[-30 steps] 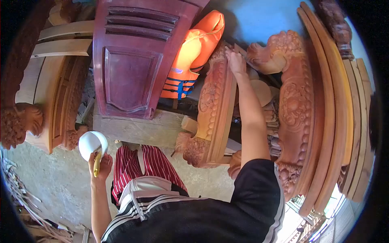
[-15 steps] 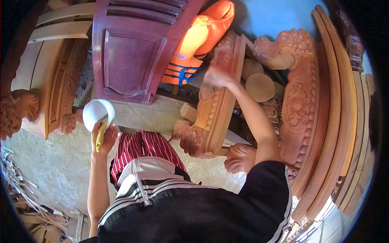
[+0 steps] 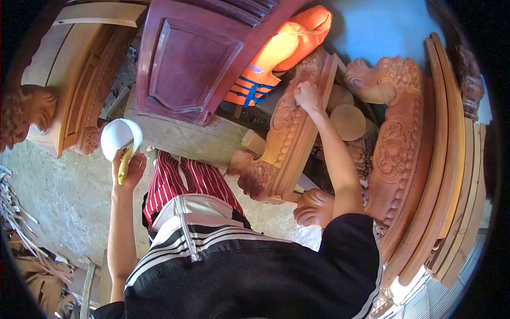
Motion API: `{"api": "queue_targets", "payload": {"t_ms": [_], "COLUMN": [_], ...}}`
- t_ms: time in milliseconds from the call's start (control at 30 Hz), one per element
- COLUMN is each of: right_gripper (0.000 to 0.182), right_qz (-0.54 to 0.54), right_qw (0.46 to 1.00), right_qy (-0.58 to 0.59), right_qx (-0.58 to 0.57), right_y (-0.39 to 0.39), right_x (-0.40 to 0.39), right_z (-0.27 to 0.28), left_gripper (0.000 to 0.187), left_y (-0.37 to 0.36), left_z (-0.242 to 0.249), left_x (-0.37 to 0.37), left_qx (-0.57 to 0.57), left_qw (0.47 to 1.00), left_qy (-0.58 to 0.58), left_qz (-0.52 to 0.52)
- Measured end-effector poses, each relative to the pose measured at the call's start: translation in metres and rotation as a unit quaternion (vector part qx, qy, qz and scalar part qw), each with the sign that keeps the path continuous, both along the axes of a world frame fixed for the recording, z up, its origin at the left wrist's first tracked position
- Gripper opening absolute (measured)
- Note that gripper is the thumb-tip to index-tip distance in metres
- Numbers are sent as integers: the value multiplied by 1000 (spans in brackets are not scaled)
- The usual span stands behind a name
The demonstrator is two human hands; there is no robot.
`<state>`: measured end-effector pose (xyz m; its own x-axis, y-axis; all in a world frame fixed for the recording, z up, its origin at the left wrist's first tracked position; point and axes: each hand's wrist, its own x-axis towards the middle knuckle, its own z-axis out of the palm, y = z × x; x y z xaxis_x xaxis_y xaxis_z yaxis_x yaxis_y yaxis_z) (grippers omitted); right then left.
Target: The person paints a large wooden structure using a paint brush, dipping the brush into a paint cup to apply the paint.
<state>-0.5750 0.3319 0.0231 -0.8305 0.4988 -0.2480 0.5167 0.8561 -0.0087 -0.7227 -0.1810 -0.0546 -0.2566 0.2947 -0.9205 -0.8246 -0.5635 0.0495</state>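
My left hand [image 3: 137, 169] grips a white bowl [image 3: 112, 139] at its near side. Against the bowl the same hand keeps a yellow handle [image 3: 124, 167]; it looks like a brush, with its head inside the rim. On the right, my right hand [image 3: 308, 97] is closed at the upper part of a carved wooden furniture piece [image 3: 280, 150] with a row of beads along its edge. A small dark bit shows under those fingers, too little to name. The carved face is darker and reddish in places, paler in others.
A dark red panelled door [image 3: 191, 64] leans ahead, beside an orange life vest [image 3: 289, 45]. Another carved piece [image 3: 393, 149] and long curved wooden rails [image 3: 441, 159] stand at right. More carved furniture [image 3: 79, 90] is at left, with wood scraps [image 3: 37, 255] on the floor.
My right hand, blurred before, shows sharply now on the carved piece, a little farther along its beaded side. The view has shifted slightly. My left hand still holds the bowl and yellow handle.
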Motion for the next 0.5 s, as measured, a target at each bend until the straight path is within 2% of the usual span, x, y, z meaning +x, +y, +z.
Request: {"api": "queue_targets", "payload": {"t_ms": [67,100,167,200,267,300,333,367,400,433,467,500], "right_gripper": [17,17,17,17,18,18,17,16,16,16,19,23], "right_qz": [21,20,-75,-77,-67,-66,-170,-267,-310,-311,-138,45], "right_qw": [996,996,986,986,997,997,973,900,848,848,946,987], "right_qy": [-55,-55,-146,-147,38,39,-34,-105,-199,-199,-167,-125], "right_qx": [70,70,-5,-5,30,28,-154,-328,-380,-381,-243,-91], "right_y": [-8,-6,0,2,0,1,-3,-4,-3,1,9,17], "right_x": [6,4,1,6,10,13,15,18,21,18,13,8], "right_z": [-9,-15,-22,-22,-13,-20,-24,-27,-30,-28,-29,-31], "left_gripper": [17,17,18,18,20,20,20,21,21,20,20,20], "left_y": [0,1,3,4,4,2,0,-1,-1,-2,-5,-6], "left_z": [0,0,1,2,3,3,2,1,0,-1,-3,-6], "left_x": [-3,-4,-2,-2,-2,-2,-2,-2,-2,-1,-1,-1], "left_qx": [18,18,14,15,3,1,9,18,19,17,14,10], "left_qw": [1000,1000,1000,1000,1000,1000,1000,1000,1000,1000,1000,1000], "left_qy": [11,11,9,9,4,5,6,6,7,5,2,0], "left_qz": [-15,-16,-3,-5,-3,-2,-3,-5,-5,-5,-5,-5]}}
